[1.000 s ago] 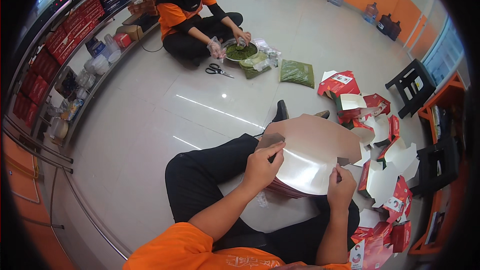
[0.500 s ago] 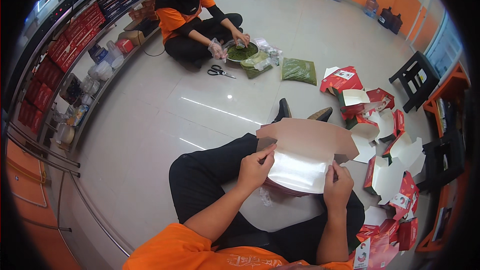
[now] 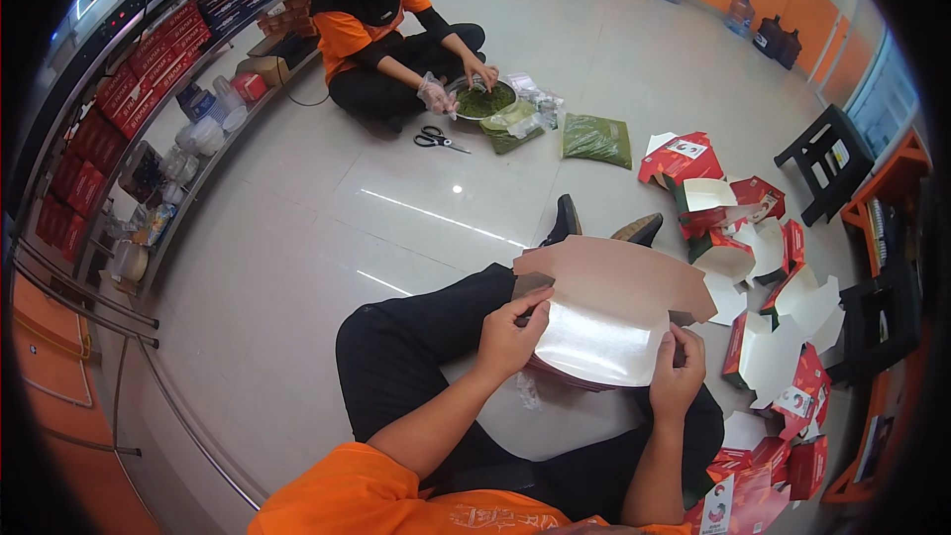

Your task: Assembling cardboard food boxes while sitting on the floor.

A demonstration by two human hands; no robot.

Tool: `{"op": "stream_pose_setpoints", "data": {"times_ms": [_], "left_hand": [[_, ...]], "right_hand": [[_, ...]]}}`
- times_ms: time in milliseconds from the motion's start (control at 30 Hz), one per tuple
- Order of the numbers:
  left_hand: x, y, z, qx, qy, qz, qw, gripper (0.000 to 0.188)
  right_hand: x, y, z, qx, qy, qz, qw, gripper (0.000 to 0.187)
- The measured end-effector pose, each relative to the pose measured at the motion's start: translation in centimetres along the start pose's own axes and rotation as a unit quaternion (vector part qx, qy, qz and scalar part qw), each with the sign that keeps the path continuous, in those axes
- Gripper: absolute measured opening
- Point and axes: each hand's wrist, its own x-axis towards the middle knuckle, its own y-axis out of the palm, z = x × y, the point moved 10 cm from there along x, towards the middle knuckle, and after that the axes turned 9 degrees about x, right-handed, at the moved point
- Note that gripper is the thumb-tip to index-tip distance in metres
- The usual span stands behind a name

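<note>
"Lots of red boxes (image 3: 176, 52) racked up at far left, ok. And then?"

"Next along, a co-worker (image 3: 352, 45) cross-legged on the floor, scissors (image 3: 430, 138) lying near, gloved hand (image 3: 435, 95) just beside a metal bowl (image 3: 464, 117) of green stuff."

"Got it. Now the hands?"

"Left hand (image 3: 512, 334) first: thumb and fingers pinched on the left edge of a carton blank (image 3: 606, 337), right by the dark side tab."

"Whereabouts, the blank?"

"Between the bent legs, shiny pale face up, over a stack (image 3: 557, 374) of reddish-edged sheets. Resting on top or lifted a touch? Can't tell from here."

"And for handling?"

"Light, probably. Fairly stiff but springy too, judging by the curve. Likely slick on the shiny face, so better gripped by the edges than the flat middle. Weak spot, at a guess: the tabs, easy to crease wrong or tear. Best hold: both sides at once, close to the fold lines, soft pinch, no squeezing."

"Right hand (image 3: 680, 367)?"

"Same deal, well apart from the left: thumb and curled fingers closed on the right edge, near the other tab. Beyond, a messy spread of red-and-white cartons (image 3: 778, 355), then a black stool (image 3: 830, 163)."
</note>
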Motion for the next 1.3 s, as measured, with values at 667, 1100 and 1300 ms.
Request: {"op": "stream_pose_setpoints", "data": {"times_ms": [667, 1100, 1300], "left_hand": [[-0.2, 1.1, 1.8, -0.11, -0.01, 0.013, 0.994, 0.03], [-0.1, 1.3, 2.8, -0.134, -0.009, 0.006, 0.991, 0.029], [-0.1, 1.2, 2.9, -0.146, -0.014, 0.002, 0.989, 0.029]], "right_hand": [[-2.8, 3.9, -6.7, 0.43, 0.213, 0.014, 0.877, 0.052], [-3.1, 4.2, -6.0, 0.489, 0.17, 0.067, 0.853, 0.059], [-3.0, 4.7, -6.3, 0.455, 0.217, 0.06, 0.861, 0.057]]}}
